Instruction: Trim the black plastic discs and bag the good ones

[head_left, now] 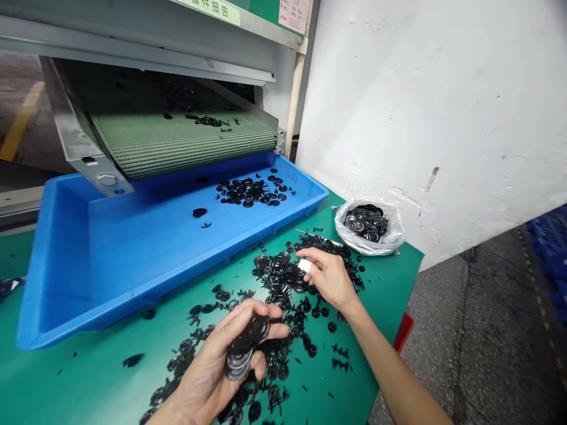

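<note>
My left hand (221, 360) is cupped palm up around several round black plastic discs (248, 342), its fingers curled about them. Further right, my right hand (328, 274) reaches over a pile of black plastic parts (281, 274), thumb and fingertips bent down onto the discs there. A white wrap (305, 266) covers one of its fingers. What lies between those fingertips is too small and hidden to tell. Loose discs and small branched black pieces (341, 357) are spread on the green table (101, 383) around both hands.
A blue tray (133, 236) holds more black parts, under the end of a green conveyor belt (186, 144). A clear plastic bag (376, 243) filled with black discs stands at the table's right, near a white wall (434, 118). Something red (403, 332) shows beyond the right edge.
</note>
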{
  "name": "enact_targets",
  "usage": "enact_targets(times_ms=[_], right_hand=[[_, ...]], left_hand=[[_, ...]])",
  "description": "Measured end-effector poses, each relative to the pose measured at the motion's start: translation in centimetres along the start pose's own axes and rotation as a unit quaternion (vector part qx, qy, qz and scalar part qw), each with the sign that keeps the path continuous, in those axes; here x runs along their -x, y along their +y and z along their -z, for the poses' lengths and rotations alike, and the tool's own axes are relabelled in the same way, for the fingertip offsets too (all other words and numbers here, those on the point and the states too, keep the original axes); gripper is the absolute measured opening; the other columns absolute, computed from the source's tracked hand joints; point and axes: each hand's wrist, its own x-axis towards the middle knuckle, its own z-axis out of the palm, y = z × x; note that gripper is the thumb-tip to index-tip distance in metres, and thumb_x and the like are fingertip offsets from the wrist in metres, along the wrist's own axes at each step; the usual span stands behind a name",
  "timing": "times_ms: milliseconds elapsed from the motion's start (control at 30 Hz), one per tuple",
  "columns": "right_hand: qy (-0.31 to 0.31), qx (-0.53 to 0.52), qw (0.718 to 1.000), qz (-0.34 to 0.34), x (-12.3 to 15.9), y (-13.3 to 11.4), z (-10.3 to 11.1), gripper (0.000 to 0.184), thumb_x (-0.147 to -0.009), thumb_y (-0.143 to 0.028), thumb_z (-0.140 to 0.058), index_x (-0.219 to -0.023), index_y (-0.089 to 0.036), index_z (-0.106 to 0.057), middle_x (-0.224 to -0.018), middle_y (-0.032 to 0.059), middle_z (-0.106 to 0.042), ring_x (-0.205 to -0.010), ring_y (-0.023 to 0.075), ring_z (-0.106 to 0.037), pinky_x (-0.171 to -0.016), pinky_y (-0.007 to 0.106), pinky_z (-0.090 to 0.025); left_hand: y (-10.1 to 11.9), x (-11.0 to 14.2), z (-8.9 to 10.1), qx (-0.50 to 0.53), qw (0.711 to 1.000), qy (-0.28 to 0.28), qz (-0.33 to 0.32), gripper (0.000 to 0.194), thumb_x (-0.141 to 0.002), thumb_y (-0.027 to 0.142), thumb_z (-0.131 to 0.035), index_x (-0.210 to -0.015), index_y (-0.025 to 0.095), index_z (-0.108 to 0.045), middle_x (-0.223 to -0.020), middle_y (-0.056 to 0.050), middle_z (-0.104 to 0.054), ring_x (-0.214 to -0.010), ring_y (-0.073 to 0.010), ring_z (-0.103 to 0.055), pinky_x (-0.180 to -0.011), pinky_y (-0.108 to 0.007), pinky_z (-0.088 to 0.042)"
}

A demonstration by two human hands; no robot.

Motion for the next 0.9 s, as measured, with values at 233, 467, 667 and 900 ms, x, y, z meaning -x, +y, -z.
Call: enact_targets(times_ms=[233, 467, 667, 900], right_hand=[[-0.06, -0.251, 0.961, -0.095, 4.4, -1.8, -1.4, 0.028, -0.086, -0.026, -0.055, -0.109, -0.013, -0.064, -0.069, 0.0037, -0.071, -0.061, 0.0145, -0.069, -0.059, 0.025, -0.056], [-0.082, -0.298, 0.947, -0.084, 7.4, -3.1, -2.1, 0.027, -0.088, -0.021, -0.051, -0.109, -0.016, -0.067, -0.082, 0.0039, -0.069, -0.067, 0.0143, -0.069, -0.064, 0.028, -0.058], [-0.015, -0.159, 0.987, 0.012, 8.4, -3.0, -2.5, 0.043, -0.071, -0.004, -0.059, -0.109, -0.023, -0.069, -0.093, 0.0007, -0.064, -0.074, 0.0119, -0.062, -0.062, 0.022, -0.052], [0.01, -0.213, 0.977, 0.022, 8.9, -3.0, -4.0, 0.018, -0.083, -0.013, -0.057, -0.086, -0.018, -0.074, -0.07, -0.0011, -0.061, -0.054, 0.0091, -0.058, -0.047, 0.019, -0.046]], left_hand=[[-1.2, -0.1, -0.8, -0.244, 0.969, 0.047, -0.01, 0.026, -0.091, 0.047, -0.054, -0.089, 0.021, -0.058, -0.057, 0.008, -0.046, -0.043, -0.0051, -0.024, -0.037, -0.014, -0.015], [-1.7, 0.2, -0.8, -0.36, 0.931, 0.031, -0.055, 0.041, -0.088, 0.054, -0.054, -0.066, 0.02, -0.046, -0.055, 0.008, -0.041, -0.047, -0.0073, -0.027, -0.043, -0.02, -0.019], [-2.0, 0.6, -1.3, -0.338, 0.94, 0.028, -0.037, 0.038, -0.087, 0.053, -0.053, -0.068, 0.021, -0.045, -0.054, 0.009, -0.041, -0.046, -0.0073, -0.025, -0.042, -0.021, -0.016], [-2.8, 1.4, -1.9, -0.254, 0.967, 0.028, 0.007, 0.032, -0.089, 0.055, -0.051, -0.087, 0.023, -0.053, -0.055, 0.008, -0.05, -0.046, -0.0075, -0.026, -0.039, -0.017, -0.012]])
